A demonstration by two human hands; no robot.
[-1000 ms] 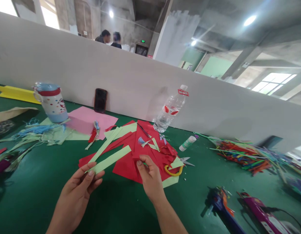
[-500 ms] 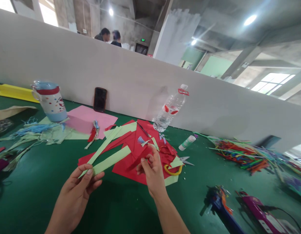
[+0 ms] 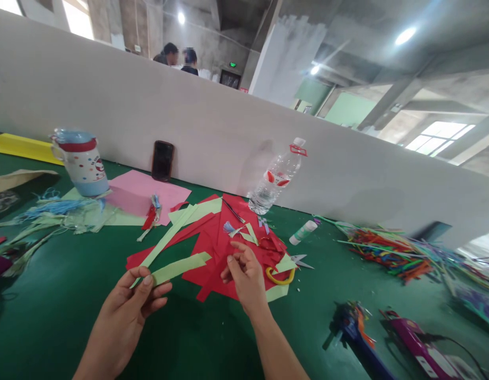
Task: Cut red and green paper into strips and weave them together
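My left hand (image 3: pixel 125 311) pinches a light green paper strip (image 3: pixel 181 267) between thumb and fingers. A longer, narrower green strip (image 3: pixel 169 240) also runs into its grip and reaches up over the papers. To the right, my right hand (image 3: pixel 244 274) is curled, thumb against the index finger. A red paper strip (image 3: pixel 204 293) slants down from its fingertips over the red paper sheets (image 3: pixel 224 282); where it meets the fingers is hard to see against the red. Yellow-handled scissors (image 3: pixel 281 277) lie just right of that hand, blades to the right, partly under green scraps.
Behind the papers stand a water bottle (image 3: pixel 274 177), a phone (image 3: pixel 162 160) and a patterned cup (image 3: pixel 84 163). A glue stick (image 3: pixel 303 232), bundled coloured stems (image 3: pixel 390 250), a blue-handled tool (image 3: pixel 355 332) and a purple corded tool (image 3: pixel 418 343) lie right. Tassel threads (image 3: pixel 62 211) spread left.
The green strip's free end in my left hand has dipped. My right hand has shifted slightly down, and the red strip now hangs past the lower edge of the red sheets.
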